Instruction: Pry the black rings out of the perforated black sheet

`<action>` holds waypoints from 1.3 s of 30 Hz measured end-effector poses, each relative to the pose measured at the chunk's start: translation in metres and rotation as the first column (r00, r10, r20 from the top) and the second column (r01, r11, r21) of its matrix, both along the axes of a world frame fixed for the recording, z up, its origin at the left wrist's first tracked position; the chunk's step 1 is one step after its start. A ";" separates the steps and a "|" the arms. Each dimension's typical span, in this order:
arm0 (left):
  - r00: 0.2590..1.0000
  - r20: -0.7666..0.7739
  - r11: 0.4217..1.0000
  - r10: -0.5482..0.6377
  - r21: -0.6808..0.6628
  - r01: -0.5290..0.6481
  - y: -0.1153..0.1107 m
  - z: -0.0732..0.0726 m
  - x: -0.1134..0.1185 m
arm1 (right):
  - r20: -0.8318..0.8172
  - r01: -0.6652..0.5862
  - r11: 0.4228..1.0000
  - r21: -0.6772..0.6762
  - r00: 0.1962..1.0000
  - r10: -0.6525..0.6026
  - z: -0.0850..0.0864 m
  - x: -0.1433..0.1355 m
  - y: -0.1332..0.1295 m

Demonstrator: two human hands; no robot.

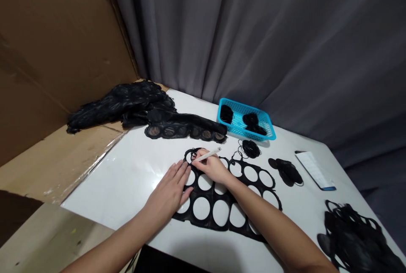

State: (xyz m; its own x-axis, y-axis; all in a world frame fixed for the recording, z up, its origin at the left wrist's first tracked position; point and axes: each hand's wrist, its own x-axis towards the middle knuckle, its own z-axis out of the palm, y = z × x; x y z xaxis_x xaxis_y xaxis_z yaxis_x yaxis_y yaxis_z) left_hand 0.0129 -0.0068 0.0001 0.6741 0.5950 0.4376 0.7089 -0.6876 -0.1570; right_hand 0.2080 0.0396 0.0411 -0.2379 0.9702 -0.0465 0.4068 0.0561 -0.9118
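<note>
A black sheet with rows of round holes [224, 197] lies flat on the white table. My left hand [169, 188] rests on its left part with the fingers stretched out and nothing gripped. My right hand [211, 166] is closed on a white pen-like tool [207, 154], held at the sheet's upper left corner; the tool's tip is too small to make out. A coil of thin black rings [251, 148] lies behind the sheet, with a few loose strands reaching its edge.
Behind stands a blue basket [271, 131] holding black bundles. A black heap [120, 103] lies back left beside cardboard [60, 45]. On the right are black pieces [288, 172], a phone-like object with paper [314, 170] and a black pile [358, 239]. A grey curtain [253, 32] hangs behind.
</note>
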 end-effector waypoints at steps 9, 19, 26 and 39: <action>0.999 0.046 0.999 -0.011 -0.041 0.013 0.000 -0.003 0.001 | 0.210 -0.074 0.984 0.161 0.977 0.039 -0.006 -0.005 -0.009; 1.000 -0.001 0.999 0.018 -0.050 -0.018 -0.001 0.000 0.001 | 0.254 0.280 0.798 0.534 0.847 -0.467 0.019 0.045 0.023; 0.993 0.102 0.994 0.054 -0.105 -0.044 -0.002 0.016 -0.007 | -0.212 0.387 0.922 -0.014 0.900 -0.381 0.022 0.054 0.019; 0.995 0.103 0.990 0.009 -0.142 0.006 -0.053 0.006 -0.028 | -0.185 -0.075 0.985 -0.159 0.982 0.045 0.002 -0.010 -0.050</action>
